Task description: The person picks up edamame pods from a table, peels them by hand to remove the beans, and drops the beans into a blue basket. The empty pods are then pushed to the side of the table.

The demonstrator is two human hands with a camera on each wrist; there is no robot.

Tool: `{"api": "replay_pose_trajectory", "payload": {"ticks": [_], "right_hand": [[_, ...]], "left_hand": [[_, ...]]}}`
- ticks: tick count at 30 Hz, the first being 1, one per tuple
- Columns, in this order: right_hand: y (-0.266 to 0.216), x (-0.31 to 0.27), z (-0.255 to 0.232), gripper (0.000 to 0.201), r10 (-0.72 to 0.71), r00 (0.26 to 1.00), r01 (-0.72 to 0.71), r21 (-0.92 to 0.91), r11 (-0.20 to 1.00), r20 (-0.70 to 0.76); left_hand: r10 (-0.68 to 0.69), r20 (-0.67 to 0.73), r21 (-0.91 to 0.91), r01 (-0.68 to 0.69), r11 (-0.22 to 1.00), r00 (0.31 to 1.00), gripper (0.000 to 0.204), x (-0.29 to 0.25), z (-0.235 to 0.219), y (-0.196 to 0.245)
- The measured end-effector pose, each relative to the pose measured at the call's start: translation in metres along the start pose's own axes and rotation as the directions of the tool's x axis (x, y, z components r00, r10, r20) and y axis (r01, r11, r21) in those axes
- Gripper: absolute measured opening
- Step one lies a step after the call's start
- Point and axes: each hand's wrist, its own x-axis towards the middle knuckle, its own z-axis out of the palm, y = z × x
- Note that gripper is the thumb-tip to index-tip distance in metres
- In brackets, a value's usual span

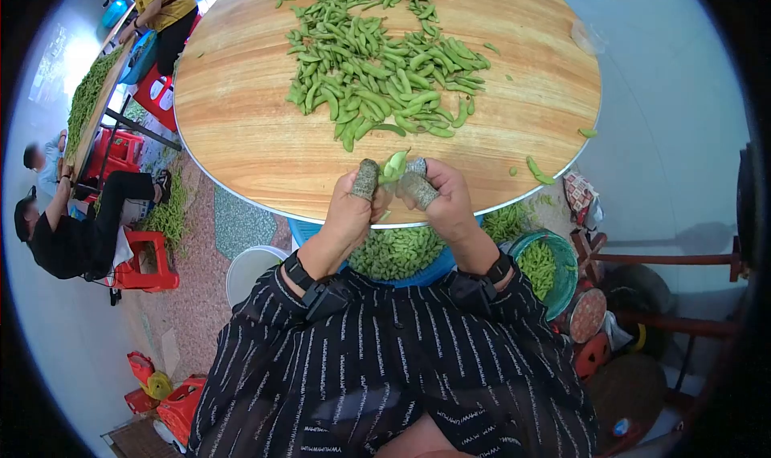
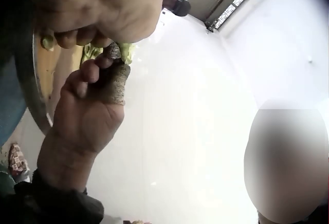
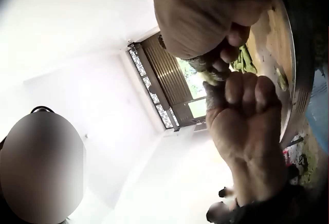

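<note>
A split green soybean pod (image 1: 393, 167) is pinched between both hands, just above the near edge of the round wooden table. My left hand (image 1: 347, 205) grips it from the left, a grey woven cover on the thumb. From the right, my right hand (image 1: 451, 197) pinches it with curled fingers, with similar covers on the thumb and a finger. In the left wrist view the pod (image 2: 127, 53) shows pale green between the covered digits; in the right wrist view it (image 3: 208, 76) is partly hidden. A heap of soybean pods (image 1: 377, 73) lies beyond the hands.
Below the table edge (image 1: 273, 211), a blue basin (image 1: 438, 269) holds shelled beans. A white bucket (image 1: 241, 277) stands left, a green bucket (image 1: 566, 265) with pods right. Loose pods (image 1: 538, 170) lie near the right rim. Several people sit at another table (image 1: 104, 97).
</note>
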Motion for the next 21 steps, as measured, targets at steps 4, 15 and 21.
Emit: {"api": "replay_pose_trajectory", "payload": {"ticks": [4, 15, 21], "right_hand": [[-0.016, -0.003, 0.002, 0.015, 0.091, 0.994, -0.091, -0.005, 0.996, -0.054], [-0.021, -0.003, 0.008, 0.014, 0.255, 0.963, -0.267, 0.193, 0.944, 0.084], [-0.008, 0.002, 0.007, 0.011, 0.069, 0.997, -0.072, 0.047, 0.996, 0.045]], "left_hand": [[0.153, 0.14, 0.424, -0.199, 0.884, 0.978, 0.018, -0.006, 0.003, 0.015], [0.373, 0.575, 0.817, -0.532, -0.222, 0.728, 0.024, -0.006, -0.008, 0.028], [0.422, 0.244, 0.678, -0.465, 0.57, 0.873, 0.016, -0.003, -0.004, 0.003]]}}
